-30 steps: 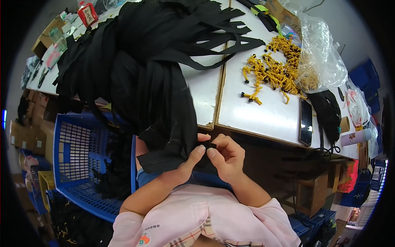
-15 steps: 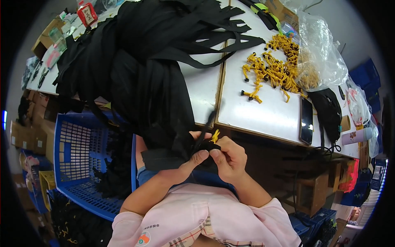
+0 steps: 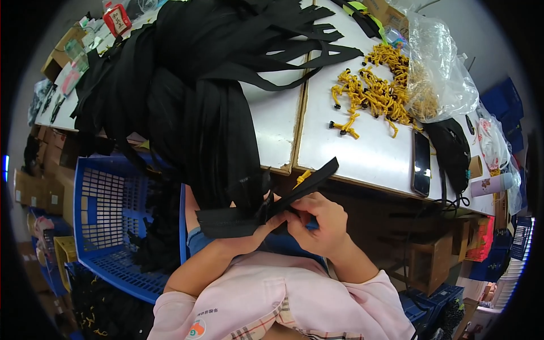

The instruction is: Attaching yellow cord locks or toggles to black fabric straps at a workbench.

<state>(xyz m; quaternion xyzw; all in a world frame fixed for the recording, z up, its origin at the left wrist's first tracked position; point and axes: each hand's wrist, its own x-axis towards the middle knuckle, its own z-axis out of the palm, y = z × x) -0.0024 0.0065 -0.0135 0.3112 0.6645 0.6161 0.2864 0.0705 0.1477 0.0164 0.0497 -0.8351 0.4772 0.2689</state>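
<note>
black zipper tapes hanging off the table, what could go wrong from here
The hanging zipper tapes might drag more of the pile off the table. The yellow cord beside the raised tape end by the right hand could snag. The dark phone near the table's front edge might get knocked off.

- One left hand, one right hand
- One yellow cord near them
- Many black strips, heaped yellow cords (too tangled to count)
- One phone
- One tumbler
- One large blue basket
</note>
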